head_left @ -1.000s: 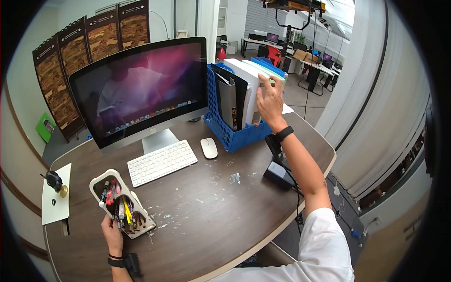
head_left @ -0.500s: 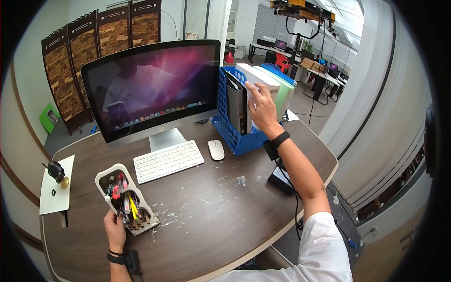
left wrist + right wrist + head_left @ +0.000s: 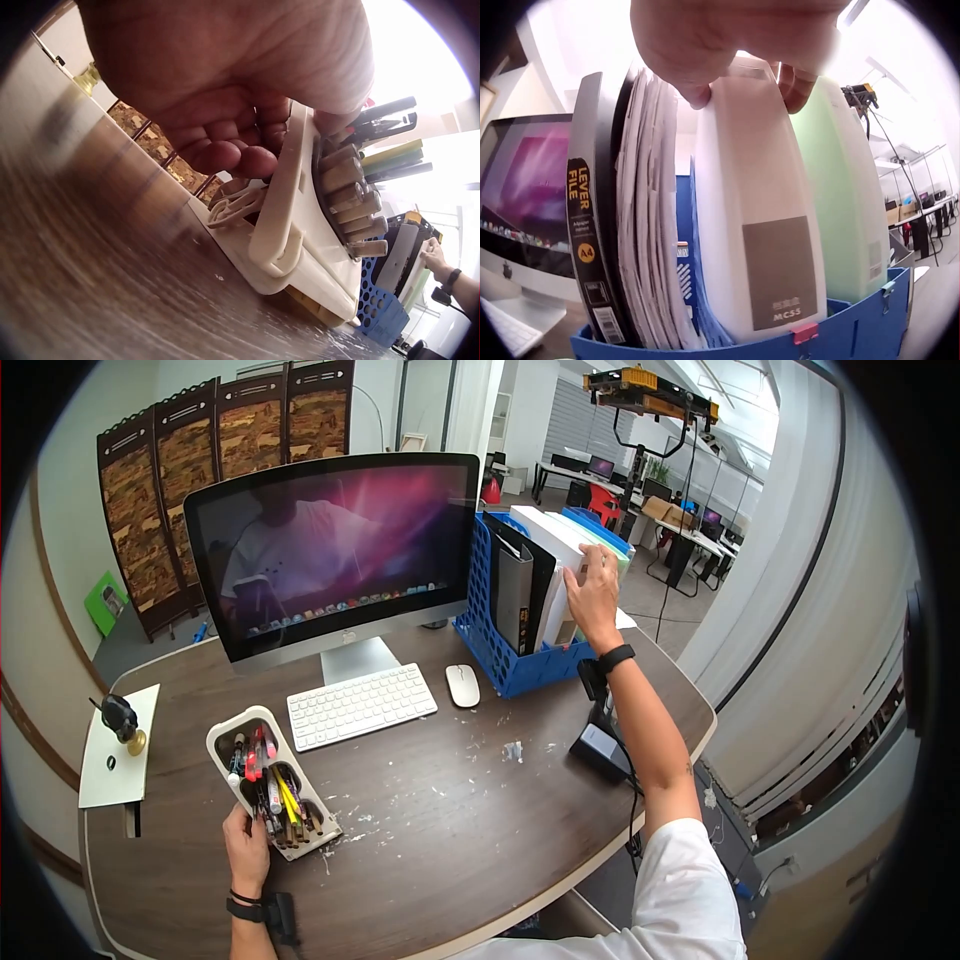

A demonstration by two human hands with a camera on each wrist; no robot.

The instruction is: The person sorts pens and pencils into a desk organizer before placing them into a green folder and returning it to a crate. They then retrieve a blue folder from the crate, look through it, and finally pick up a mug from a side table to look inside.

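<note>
My left hand [image 3: 247, 855] holds a beige desk organizer [image 3: 279, 202] on the left of the desk, thumb over its rim and fingers curled at its outer side. Pens and markers [image 3: 258, 755] stand in its compartments. At the blue file rack [image 3: 530, 675], my right hand [image 3: 596, 600] pinches a white file box [image 3: 727, 187] near its top, with thumb on one side and fingers on the other. Left of that box are loose papers [image 3: 649, 217] and a grey lever arch file [image 3: 592, 225]. A pale green file box [image 3: 847, 202] stands on its right.
The computer monitor [image 3: 340, 550] stands behind the white keyboard [image 3: 360, 707] and mouse [image 3: 463, 686]. Near the desk's right edge, a black box-shaped device [image 3: 600, 750] sits with cables beside my right forearm. A white board [image 3: 118, 775] bearing a small dark object lies far left.
My right hand has shifted over the files, first left and then back right, to the white file box. My left hand stays on the organizer. The head view has turned slightly.
</note>
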